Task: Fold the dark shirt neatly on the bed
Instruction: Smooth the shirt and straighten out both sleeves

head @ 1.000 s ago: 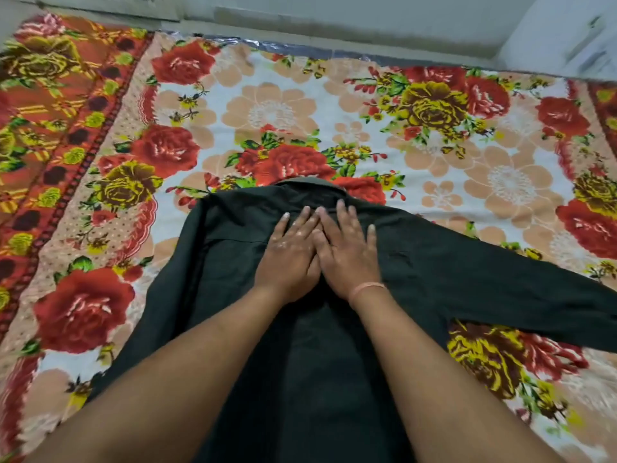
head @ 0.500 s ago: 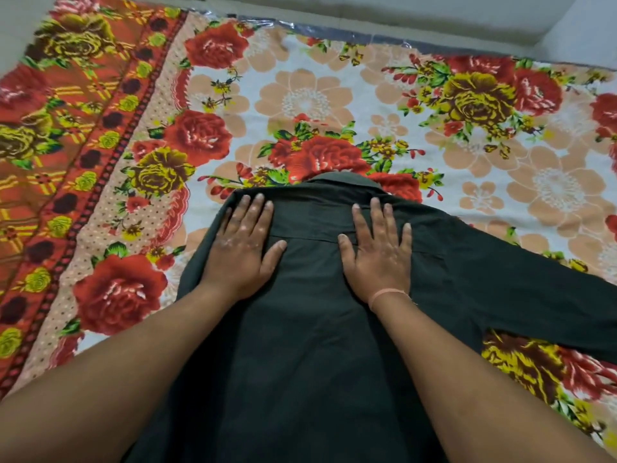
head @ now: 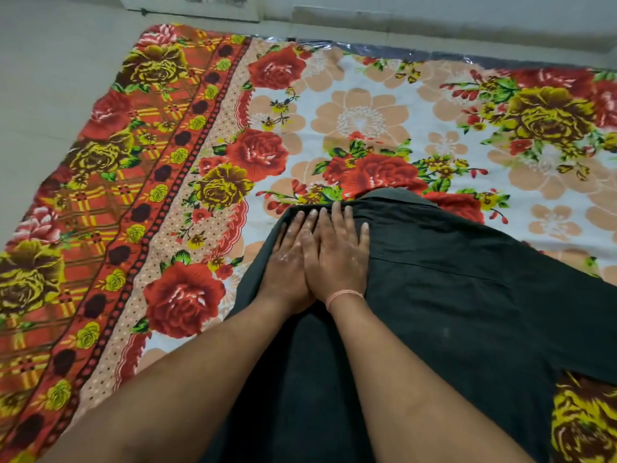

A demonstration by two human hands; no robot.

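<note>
A: Where is the dark shirt (head: pixel 450 312) lying?

B: It is lying spread on the flowered bedsheet (head: pixel 367 121), collar at the far end, one sleeve trailing right.

A: And the hands?

B: The left hand (head: pixel 287 262) and right hand (head: pixel 337 259) are pressing flat side by side, fingers extended and touching, gripping nothing, near the shirt's left edge. Open sheet is showing beyond and left, up to the bare floor (head: pixel 43 95).
</note>
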